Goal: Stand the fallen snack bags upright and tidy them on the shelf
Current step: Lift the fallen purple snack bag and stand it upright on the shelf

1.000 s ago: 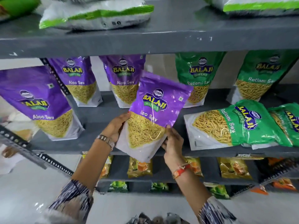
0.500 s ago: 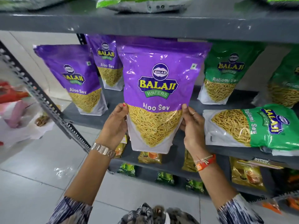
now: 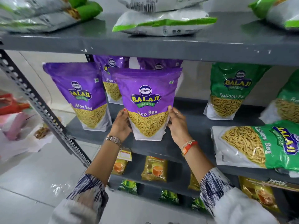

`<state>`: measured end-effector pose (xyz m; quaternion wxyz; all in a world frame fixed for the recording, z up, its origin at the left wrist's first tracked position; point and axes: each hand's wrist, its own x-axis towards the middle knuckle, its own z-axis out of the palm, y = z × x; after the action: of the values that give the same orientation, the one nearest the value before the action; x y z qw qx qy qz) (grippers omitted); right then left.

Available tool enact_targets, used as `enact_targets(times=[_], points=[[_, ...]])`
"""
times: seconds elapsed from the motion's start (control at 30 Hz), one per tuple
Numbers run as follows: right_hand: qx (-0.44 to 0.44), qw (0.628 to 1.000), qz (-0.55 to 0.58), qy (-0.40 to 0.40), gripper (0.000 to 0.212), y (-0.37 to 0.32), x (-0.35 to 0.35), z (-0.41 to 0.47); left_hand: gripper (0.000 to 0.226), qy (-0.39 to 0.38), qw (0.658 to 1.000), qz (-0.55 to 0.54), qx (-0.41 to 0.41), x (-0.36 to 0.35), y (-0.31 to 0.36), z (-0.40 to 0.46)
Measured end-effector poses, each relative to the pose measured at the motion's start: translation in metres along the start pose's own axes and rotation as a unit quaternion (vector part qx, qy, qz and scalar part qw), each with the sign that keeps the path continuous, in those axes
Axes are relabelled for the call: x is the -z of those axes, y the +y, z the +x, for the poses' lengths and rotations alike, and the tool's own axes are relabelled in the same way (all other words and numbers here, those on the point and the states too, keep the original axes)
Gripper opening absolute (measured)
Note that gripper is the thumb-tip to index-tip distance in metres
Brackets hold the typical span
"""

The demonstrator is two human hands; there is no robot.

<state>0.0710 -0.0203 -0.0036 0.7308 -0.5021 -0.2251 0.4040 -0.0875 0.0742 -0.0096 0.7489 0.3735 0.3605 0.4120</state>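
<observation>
A purple Aloo Sev bag [image 3: 148,101] stands upright on the grey middle shelf [image 3: 191,126], its base near the front edge. My left hand [image 3: 121,125] grips its lower left side and my right hand [image 3: 177,122] its lower right side. Two more purple bags stand behind it, one [image 3: 111,81] at the back left, the other [image 3: 159,65] mostly hidden. Another purple bag [image 3: 82,94] stands upright further left. On the right, a green Ratlami Sev bag [image 3: 258,147] lies flat on its side on the shelf front.
An upright green bag [image 3: 231,92] stands at the back right, another at the far right edge. Flat white-green bags [image 3: 163,21] lie on the top shelf. Small yellow and green packets [image 3: 154,168] fill the lower shelves. A perforated metal upright [image 3: 40,102] runs diagonally on the left.
The purple bag went from tilted in the air to upright, then back and down onto the middle shelf. Both hands kept hold of its lower sides.
</observation>
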Motion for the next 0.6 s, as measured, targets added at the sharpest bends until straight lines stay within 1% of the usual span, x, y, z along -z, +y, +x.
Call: enact_targets(times=[0.23,0.3,0.33,0.4,0.47,0.5,0.53,0.6], points=[[0.001,0.999,-0.026,-0.02,0.022,0.014,-0.003,0.011,0.015,0.041,0.999,0.015,-0.029,0.005,-0.01,0.028],[0.008,0.999,-0.045,-0.029,0.027,0.012,0.0,0.008,0.023,0.089,0.992,0.047,-0.073,0.003,-0.014,0.027],[0.011,0.998,-0.054,-0.022,0.031,0.012,0.003,0.005,0.03,0.125,0.984,0.07,-0.106,0.002,-0.019,0.026],[0.024,0.997,-0.073,0.02,0.036,0.011,0.012,-0.007,0.036,0.209,0.953,0.103,-0.194,-0.004,-0.032,0.016],[0.054,0.993,-0.062,0.088,0.035,0.011,0.027,-0.025,0.034,0.278,0.9,0.132,-0.31,-0.014,-0.048,0.002],[0.07,0.988,-0.038,0.132,0.031,0.011,0.036,-0.035,0.032,0.298,0.871,0.143,-0.362,-0.021,-0.056,-0.006],[0.084,0.98,-0.01,0.181,0.026,0.011,0.047,-0.045,0.03,0.296,0.85,0.154,-0.409,-0.031,-0.066,-0.012],[0.106,0.951,0.038,0.29,0.021,0.008,0.071,-0.068,0.031,0.234,0.825,0.181,-0.481,-0.057,-0.087,-0.023]])
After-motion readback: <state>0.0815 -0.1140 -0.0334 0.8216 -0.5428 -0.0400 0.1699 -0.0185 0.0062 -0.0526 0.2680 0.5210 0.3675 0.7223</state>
